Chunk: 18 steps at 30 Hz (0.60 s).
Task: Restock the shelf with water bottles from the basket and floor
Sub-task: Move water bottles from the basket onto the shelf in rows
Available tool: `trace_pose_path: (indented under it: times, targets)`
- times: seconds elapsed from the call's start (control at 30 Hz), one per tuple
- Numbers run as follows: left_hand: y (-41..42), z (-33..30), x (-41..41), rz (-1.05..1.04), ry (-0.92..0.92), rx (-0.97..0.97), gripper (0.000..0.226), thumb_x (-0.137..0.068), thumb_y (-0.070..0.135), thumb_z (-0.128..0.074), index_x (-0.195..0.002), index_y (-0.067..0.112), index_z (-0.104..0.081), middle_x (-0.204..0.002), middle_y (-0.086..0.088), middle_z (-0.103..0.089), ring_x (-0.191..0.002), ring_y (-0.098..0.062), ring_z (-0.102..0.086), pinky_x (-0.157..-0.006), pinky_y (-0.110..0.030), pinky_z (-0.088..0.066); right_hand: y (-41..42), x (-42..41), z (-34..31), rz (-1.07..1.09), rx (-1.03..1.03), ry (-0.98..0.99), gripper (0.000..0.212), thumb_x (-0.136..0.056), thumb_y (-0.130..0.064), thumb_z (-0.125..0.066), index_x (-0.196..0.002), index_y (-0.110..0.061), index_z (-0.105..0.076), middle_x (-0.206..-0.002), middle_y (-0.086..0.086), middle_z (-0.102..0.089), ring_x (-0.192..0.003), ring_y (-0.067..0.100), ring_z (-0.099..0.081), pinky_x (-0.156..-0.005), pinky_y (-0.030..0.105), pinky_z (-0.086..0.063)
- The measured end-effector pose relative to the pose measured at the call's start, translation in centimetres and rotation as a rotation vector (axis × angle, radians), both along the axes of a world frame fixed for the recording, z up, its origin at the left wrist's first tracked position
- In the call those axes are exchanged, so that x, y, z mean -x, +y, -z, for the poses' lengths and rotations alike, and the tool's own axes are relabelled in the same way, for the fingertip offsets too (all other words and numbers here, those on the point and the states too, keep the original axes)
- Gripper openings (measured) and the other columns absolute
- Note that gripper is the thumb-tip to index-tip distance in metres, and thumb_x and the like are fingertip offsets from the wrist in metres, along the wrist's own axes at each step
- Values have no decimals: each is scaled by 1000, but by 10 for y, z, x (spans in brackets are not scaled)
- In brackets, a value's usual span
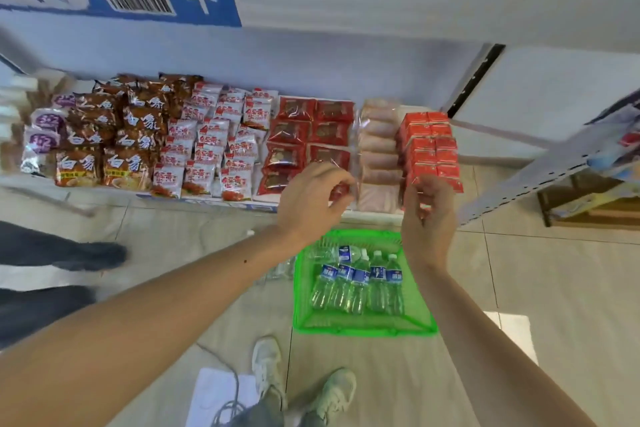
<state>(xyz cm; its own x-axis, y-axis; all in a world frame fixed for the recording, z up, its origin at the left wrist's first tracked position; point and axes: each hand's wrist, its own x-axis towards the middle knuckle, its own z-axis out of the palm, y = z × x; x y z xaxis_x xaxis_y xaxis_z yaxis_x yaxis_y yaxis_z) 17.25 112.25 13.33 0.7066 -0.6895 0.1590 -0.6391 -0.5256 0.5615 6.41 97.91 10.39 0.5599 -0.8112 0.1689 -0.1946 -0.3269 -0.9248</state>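
Observation:
A green mesh basket [363,328] stands on the floor below the shelf, holding several water bottles [360,282] with blue labels lying side by side. More clear bottles [277,270] lie on the floor just left of the basket. Above the basket, at the shelf's front edge, my left hand [311,201] pinches the left side of a clear pack of pale pink goods [377,156]. My right hand [429,208] is curled at the pack's right side, in front of stacked red boxes [433,146]. Neither hand holds a bottle.
The low shelf [207,201] is packed with noodle bags [138,135] and red packets [304,135]. Another shelf unit [540,177] juts in at the right. A person's dark trousers and shoe [93,253] are at the left. My shoes [270,367] stand by white paper [214,395].

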Motion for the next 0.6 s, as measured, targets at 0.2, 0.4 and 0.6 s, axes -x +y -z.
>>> trace_pose_path:
  times: [0.2,0.4,0.6]
  targets:
    - [17,145,22,-72,183,-220,25,-82,27,-69,-105,18,-66,-106,2,-65,-99,-17,-60,-82,-33,-49,-1,25,144,6,-101,220,22,-93,-13,-57,-115,-11,-55,-91,-5,-59,-79,7,-56,-64,10,-42]
    - [21,285,27,-67,201,-394,34,-81,32,-70,-111,17,-64,-116,-2,-62,-108,-22,-58,-88,-34,-45,8,31,302,65,-307,492,35,-90,-23,-62,-121,-9,-54,-99,0,-64,-91,20,-62,-83,32,-49]
    - [12,406,6,29,115,-448,67,-82,35,-68,-140,13,-41,-144,-3,-42,-132,-23,-37,-109,-37,-33,17,13,447,45,-517,776,58,-86,-49,-63,-122,-6,-46,-105,1,-53,-97,20,-53,-81,31,-42]
